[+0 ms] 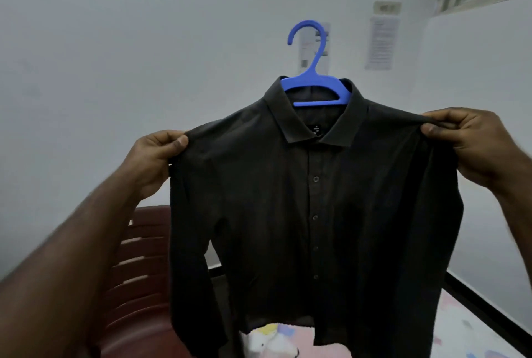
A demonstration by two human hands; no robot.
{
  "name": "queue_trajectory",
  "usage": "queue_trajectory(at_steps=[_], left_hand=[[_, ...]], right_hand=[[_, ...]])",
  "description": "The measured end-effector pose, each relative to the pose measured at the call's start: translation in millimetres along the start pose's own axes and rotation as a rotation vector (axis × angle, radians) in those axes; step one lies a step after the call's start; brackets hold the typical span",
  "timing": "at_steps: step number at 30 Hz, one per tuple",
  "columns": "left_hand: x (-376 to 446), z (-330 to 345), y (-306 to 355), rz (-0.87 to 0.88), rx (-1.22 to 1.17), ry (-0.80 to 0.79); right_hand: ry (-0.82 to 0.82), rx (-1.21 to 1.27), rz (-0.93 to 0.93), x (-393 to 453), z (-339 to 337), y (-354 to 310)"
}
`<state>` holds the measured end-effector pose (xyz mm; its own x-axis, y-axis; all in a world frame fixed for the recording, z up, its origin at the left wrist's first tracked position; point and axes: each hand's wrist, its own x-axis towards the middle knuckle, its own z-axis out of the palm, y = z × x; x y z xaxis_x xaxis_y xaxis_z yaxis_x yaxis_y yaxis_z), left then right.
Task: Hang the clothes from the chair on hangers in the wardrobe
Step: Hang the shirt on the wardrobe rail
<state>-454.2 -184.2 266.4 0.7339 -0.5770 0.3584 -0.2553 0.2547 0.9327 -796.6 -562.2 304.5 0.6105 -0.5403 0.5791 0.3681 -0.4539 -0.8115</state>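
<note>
A: Head cam, hands?
B: Left hand (155, 156) & right hand (472, 144) each pinch a shoulder of the dark shirt (313, 213), held up mid-air on the blue hanger (313, 78).
A: Hidden?
B: Hanger arms inside shirt; chair (138, 271) partly covered.

Matt cloth shirt (313, 213), plastic hanger (315, 81)

One dark shirt (313, 213); one blue hanger (315, 81); one brown chair (141, 271); two hands (155, 156) (475, 142); two wall papers (381, 44).

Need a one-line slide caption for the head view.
Both hands, left hand and right hand, pinch the shoulders of a dark shirt on a blue hanger, held up above a maroon chair.
</note>
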Motion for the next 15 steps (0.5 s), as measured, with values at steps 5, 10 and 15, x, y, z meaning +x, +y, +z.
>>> queue_trajectory(at_steps=[5, 10, 15], left_hand=[[-42, -47, 33, 0.009, 0.212, 0.124], [-95, -70, 48, 0.112, 0.297, 0.4], [-170, -98, 47, 0.09, 0.361, 0.304]], right_hand=[[-0.092, 0.087, 0.001, 3, 40, 1], [-0.157, 0.129, -0.017, 3, 102, -2], [-0.214, 0.187, -0.01, -9, 171, -20]])
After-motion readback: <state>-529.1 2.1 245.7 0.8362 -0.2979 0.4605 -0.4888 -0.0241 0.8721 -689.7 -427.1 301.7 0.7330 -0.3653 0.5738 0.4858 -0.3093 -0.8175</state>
